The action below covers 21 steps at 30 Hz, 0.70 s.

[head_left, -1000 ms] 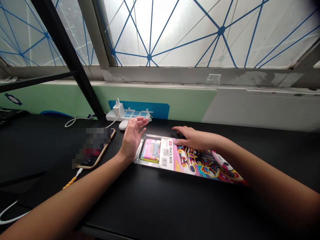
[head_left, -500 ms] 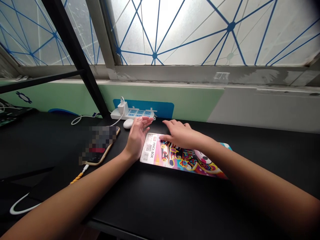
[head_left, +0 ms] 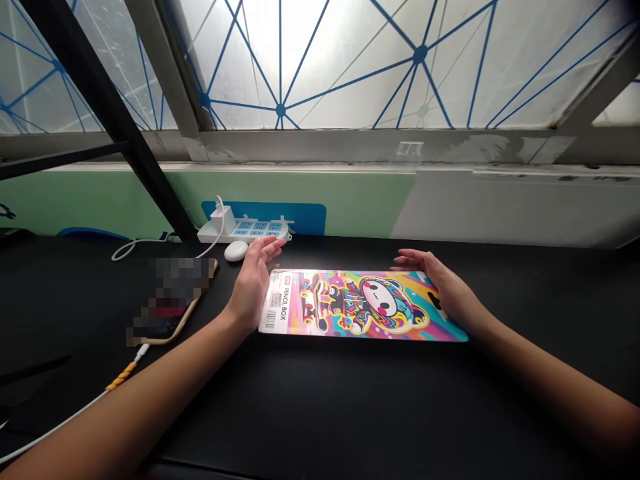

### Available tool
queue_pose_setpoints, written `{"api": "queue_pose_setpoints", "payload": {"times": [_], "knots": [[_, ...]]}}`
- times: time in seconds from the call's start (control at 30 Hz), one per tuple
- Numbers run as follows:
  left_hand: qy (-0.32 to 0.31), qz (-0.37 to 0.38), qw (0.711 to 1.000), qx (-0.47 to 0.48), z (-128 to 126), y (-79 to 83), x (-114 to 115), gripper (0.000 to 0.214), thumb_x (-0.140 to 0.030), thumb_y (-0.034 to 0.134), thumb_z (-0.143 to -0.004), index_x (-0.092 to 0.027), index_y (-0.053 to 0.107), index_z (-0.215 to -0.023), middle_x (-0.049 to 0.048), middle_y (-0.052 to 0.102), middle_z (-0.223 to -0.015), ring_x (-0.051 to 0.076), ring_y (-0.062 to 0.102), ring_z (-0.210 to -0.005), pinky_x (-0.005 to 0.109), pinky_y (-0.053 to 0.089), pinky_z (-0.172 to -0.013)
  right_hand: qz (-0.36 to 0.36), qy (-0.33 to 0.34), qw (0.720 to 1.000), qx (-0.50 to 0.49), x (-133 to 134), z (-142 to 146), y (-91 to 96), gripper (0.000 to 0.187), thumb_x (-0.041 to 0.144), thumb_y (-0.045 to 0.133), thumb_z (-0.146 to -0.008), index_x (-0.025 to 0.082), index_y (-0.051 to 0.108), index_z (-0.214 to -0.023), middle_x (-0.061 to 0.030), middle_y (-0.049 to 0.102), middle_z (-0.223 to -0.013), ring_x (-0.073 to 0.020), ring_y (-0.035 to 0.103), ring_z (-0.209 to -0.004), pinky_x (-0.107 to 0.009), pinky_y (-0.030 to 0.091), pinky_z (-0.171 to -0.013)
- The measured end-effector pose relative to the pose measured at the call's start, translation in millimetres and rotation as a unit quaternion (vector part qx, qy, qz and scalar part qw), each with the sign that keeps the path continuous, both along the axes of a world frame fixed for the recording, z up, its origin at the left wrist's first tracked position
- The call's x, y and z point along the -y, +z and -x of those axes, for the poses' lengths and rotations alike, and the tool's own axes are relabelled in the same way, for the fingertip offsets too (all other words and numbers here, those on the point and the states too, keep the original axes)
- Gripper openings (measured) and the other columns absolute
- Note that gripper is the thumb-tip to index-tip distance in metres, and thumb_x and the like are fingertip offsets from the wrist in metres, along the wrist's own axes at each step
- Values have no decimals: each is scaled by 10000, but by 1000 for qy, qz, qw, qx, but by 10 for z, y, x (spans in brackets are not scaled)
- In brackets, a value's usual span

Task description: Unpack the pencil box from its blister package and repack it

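A flat, brightly printed pencil box package lies sideways on the black table, with a white label strip at its left end and a cartoon bear figure on a skateboard. Against its left edge rests my left hand, fingers stretched out and slightly bent beyond the far corner. At the opposite end, my right hand has its palm along the right edge and its fingers extended past the far side. Neither hand is wrapped around the package. The thumbs are mostly hidden.
On the left lies a phone with a blurred screen, joined to a white cable with an orange wrap. A white power strip with a plugged charger and a white rounded case sit near the wall. A black metal post slants at left.
My right hand has moved from above the package to its right edge, uncovering the printed figure. The package now lies straighter. The view has shifted to the right.
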State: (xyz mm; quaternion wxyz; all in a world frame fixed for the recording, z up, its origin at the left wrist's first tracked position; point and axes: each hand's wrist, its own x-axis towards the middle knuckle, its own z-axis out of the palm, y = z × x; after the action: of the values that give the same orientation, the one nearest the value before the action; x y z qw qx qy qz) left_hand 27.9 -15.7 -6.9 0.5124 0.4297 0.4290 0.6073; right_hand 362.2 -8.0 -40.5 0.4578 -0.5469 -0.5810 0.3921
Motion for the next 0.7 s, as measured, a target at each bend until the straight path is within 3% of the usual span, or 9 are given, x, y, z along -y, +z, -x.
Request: {"api": "queue_pose_setpoints", "payload": {"times": [0.1, 0.17, 0.23, 0.33, 0.5, 0.7], "knots": [[10, -4, 1000, -9, 9, -16, -13, 399, -502, 374, -1052, -234, 566, -1277, 112, 586, -1489, 289, 456, -1451, 497, 268, -1222, 17, -8, 1000, 3, -9, 71, 116, 542, 763, 530, -898, 321, 673, -1178, -50, 713, -1207, -295, 717, -1082, -421, 630, -886], [21, 17, 1000, -6, 31, -37, -33, 290, -314, 477, -992, -227, 566, -1254, 109, 604, -1465, 275, 482, -1433, 484, 300, -1215, 47, 12, 999, 22, 13, 44, 173, 492, 717, 616, -879, 317, 693, -1155, -43, 746, -1113, -285, 746, -969, -406, 647, -796], [27, 60, 998, -17, 50, -45, -44, 405, -99, 529, -837, -216, 572, -1222, 109, 631, -1430, 259, 499, -1424, 464, 336, -1204, 80, 54, 994, 57, 42, -9, 199, 467, 678, 673, -862, 304, 705, -1140, -46, 770, -1070, -290, 755, -936, -393, 646, -747], [1, 124, 992, -28, 56, -19, -34, 572, 27, 497, -685, -212, 571, -1200, 115, 684, -1366, 264, 547, -1392, 463, 454, -1122, 83, 93, 984, 126, 75, -55, 216, 451, 650, 702, -853, 277, 714, -1107, -59, 786, -1061, -297, 754, -945, -371, 635, -723], [-27, 147, 988, 34, 43, 29, -32, 491, 38, 525, -798, -214, 537, -1218, 149, 696, -1362, 271, 645, -1304, 344, 624, -839, 47, 99, 977, 183, 84, -35, 248, 439, 648, 669, -871, 262, 727, -1073, -55, 792, -1001, -288, 755, -894, -359, 626, -682], [-23, 146, 988, 49, 68, 1, -55, 458, 63, 526, -852, -215, 536, -1215, 163, 660, -1416, 264, 639, -1323, 284, 643, -769, 35, 96, 967, 231, 58, -56, 219, 470, 674, 632, -881, 259, 718, -1083, -61, 791, -984, -280, 749, -852, -354, 605, -657]]}}
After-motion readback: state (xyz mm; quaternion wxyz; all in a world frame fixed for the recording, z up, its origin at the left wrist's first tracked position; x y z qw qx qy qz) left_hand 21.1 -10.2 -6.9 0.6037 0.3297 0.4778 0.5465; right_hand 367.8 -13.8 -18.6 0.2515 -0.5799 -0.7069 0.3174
